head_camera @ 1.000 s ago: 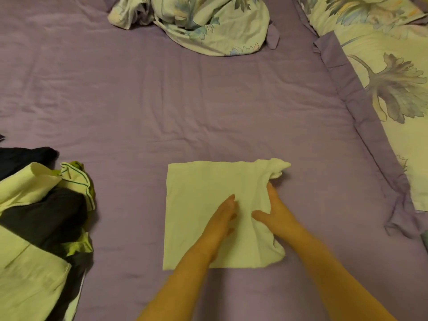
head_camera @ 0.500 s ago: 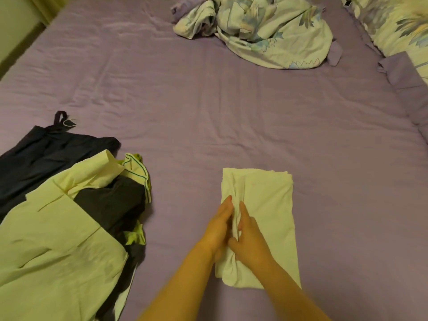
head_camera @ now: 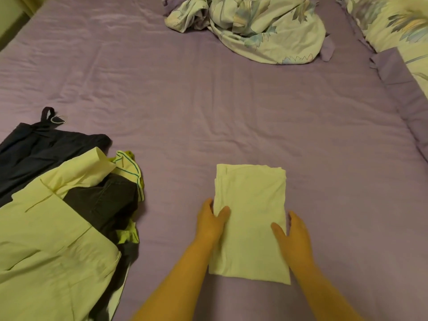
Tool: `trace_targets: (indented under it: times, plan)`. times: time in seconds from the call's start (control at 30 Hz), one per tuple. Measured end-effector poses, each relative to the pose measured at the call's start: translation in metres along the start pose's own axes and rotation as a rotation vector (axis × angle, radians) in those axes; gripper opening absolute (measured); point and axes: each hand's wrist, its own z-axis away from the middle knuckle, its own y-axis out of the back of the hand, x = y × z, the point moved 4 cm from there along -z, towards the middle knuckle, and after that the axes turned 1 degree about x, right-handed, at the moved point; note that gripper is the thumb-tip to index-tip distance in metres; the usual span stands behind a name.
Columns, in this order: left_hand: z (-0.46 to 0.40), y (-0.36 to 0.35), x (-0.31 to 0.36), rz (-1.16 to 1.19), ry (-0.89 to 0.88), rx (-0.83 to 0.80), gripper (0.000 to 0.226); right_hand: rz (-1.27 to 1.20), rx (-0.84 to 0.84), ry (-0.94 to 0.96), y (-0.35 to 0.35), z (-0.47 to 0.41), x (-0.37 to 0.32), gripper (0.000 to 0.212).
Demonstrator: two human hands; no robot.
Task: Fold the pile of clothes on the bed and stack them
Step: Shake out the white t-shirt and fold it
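— Lying where, the folded pale garment [head_camera: 251, 218]?
— Resting flat on the purple bed sheet [head_camera: 185, 112], near the lower middle, folded into a tall narrow rectangle, long edges running away from the camera.

— And the left hand [head_camera: 212, 222]?
— Gripping the garment's left edge about halfway down: thumb lying on top of the cloth, fingers reaching along and under the side.

— The right hand [head_camera: 294, 232]?
— Grasping the right edge a little lower: thumb pressing on the top surface, fingers running along the outer side of the fold. Both forearms coming in from the bottom.

— Sitting where, the rest of the laundry?
— Heaped at the left edge, well apart from the folded piece: an unfolded pile of clothes [head_camera: 69, 205], with a pale yellow shirt [head_camera: 46, 239] spreading over dark garments [head_camera: 34, 154] and a lime-green piece with teal trim [head_camera: 132, 172] poking out beside the shirt's collar. Showing at the far end of the pile, a dark strap with a small metal ring [head_camera: 54, 117].

— Anything beyond?
— Lying crumpled at the top centre, a floral-print bedcover [head_camera: 254, 26]; running down the right side, floral pillows with purple borders [head_camera: 398, 72].
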Motion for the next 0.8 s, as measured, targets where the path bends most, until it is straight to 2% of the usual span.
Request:
trace_targets:
  times: [0.07, 0.1, 0.2, 0.27, 0.37, 0.47, 0.67, 0.8]
  plan:
    - [0.000, -0.010, -0.003, 0.013, 0.067, 0.034, 0.053, -0.065, -0.037, -0.014, -0.007, -0.003, -0.003, 0.058]
    - [0.001, -0.014, -0.003, 0.011, 0.086, 0.049, 0.050, -0.112, -0.043, -0.014, -0.010, -0.006, -0.005, 0.055]
    - [0.005, -0.030, 0.003, -0.021, 0.005, 0.001, 0.018, -0.290, -0.080, -0.103, -0.012, -0.009, -0.008, 0.050]
    - [0.011, -0.037, 0.009, -0.014, -0.062, -0.006, 0.003, -0.483, -0.200, -0.223, -0.005, -0.010, -0.007, 0.046]
    - [0.024, -0.055, 0.020, 0.116, -0.108, -0.038, 0.016, -0.597, -0.285, -0.177, 0.028, -0.015, 0.002, 0.043]
    - [0.043, -0.094, 0.038, 0.137, -0.175, -0.076, 0.021, -0.553, -0.214, -0.085, 0.079, -0.024, 0.020, 0.044]
    - [0.077, -0.203, 0.081, 0.125, -0.222, -0.231, 0.036, -0.523, -0.068, -0.025, 0.186, -0.040, 0.070, 0.046]
    - [0.089, -0.267, 0.109, 0.143, -0.274, -0.312, 0.037, -0.534, 0.038, 0.008, 0.249, -0.055, 0.101, 0.043]
